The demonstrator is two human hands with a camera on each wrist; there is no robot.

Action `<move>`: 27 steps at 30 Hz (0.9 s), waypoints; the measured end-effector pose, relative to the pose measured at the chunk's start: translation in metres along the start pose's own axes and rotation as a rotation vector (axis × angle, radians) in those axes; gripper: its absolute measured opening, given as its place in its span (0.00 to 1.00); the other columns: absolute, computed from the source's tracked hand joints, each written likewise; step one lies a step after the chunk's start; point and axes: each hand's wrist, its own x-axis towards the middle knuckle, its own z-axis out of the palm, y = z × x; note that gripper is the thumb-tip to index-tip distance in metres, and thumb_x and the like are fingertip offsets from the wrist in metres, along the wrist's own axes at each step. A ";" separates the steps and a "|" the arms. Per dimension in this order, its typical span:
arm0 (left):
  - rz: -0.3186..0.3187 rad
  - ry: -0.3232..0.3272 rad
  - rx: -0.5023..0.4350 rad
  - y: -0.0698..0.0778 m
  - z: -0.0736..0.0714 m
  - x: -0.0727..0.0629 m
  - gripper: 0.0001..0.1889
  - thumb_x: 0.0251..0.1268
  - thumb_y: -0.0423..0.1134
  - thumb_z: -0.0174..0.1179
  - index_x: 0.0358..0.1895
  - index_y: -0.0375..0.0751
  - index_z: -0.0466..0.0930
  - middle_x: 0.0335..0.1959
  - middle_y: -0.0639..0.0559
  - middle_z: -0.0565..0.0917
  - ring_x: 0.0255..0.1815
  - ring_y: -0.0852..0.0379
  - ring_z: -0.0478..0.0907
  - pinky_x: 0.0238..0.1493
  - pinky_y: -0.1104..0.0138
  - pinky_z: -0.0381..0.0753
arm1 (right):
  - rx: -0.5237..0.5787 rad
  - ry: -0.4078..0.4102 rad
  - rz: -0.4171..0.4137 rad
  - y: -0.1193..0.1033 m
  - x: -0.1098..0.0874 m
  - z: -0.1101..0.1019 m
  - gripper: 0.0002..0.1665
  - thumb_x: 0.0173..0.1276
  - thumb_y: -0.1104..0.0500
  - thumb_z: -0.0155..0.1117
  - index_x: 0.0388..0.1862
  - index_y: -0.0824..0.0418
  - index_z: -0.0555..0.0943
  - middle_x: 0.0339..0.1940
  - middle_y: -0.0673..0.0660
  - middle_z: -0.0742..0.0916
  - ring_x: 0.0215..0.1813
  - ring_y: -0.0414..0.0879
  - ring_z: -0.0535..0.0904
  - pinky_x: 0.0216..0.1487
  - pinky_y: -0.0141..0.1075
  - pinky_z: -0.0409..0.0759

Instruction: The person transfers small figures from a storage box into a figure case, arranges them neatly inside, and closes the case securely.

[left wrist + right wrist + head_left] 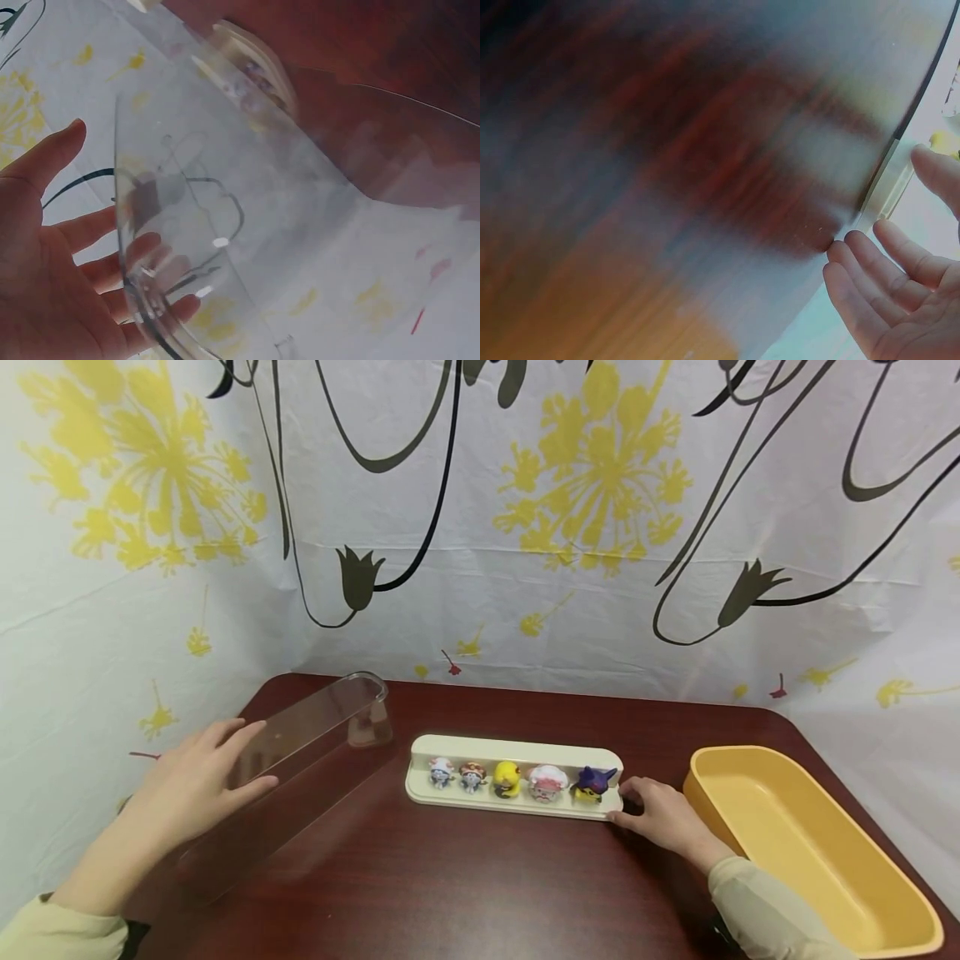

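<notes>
A cream display base [517, 810] lies across the middle of the table, holding a row of several small figurines, among them a yellow one [506, 779] and a purple one [592, 783]. My right hand [663, 814] is at its right end, thumb at the front corner and fingers at the end; the right wrist view shows the base's edge [885, 187] between them. To the left lies a long clear plastic cover [315, 714]. My left hand [191, 785] is spread at its left side, with fingertips seen through the clear wall [225, 195] in the left wrist view.
A yellow tray [817, 843] stands at the right side of the dark red table [480, 877], close beside my right forearm. White cloth [465, 510] with yellow flowers and dark stems hangs behind the table and along both sides.
</notes>
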 end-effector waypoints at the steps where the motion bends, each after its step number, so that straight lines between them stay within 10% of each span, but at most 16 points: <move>1: 0.001 -0.003 0.003 -0.001 0.000 -0.001 0.35 0.47 0.54 0.63 0.57 0.38 0.67 0.48 0.38 0.69 0.45 0.38 0.68 0.32 0.45 0.68 | -0.001 -0.001 0.001 0.000 0.000 0.000 0.26 0.48 0.46 0.68 0.36 0.65 0.78 0.32 0.55 0.81 0.36 0.49 0.76 0.38 0.45 0.73; 13: -0.056 -0.105 0.028 -0.012 0.012 -0.008 0.38 0.47 0.62 0.58 0.61 0.44 0.63 0.53 0.38 0.65 0.48 0.35 0.64 0.30 0.41 0.65 | -0.001 0.004 -0.004 0.000 0.001 0.000 0.25 0.48 0.46 0.69 0.36 0.65 0.77 0.32 0.55 0.81 0.36 0.49 0.77 0.38 0.45 0.73; 27: -0.029 0.029 0.089 -0.013 0.029 -0.013 0.36 0.44 0.55 0.64 0.59 0.46 0.65 0.52 0.38 0.66 0.43 0.33 0.66 0.30 0.41 0.63 | -0.006 0.014 -0.002 0.002 0.001 0.002 0.25 0.48 0.46 0.68 0.36 0.65 0.78 0.32 0.55 0.81 0.36 0.49 0.77 0.38 0.45 0.73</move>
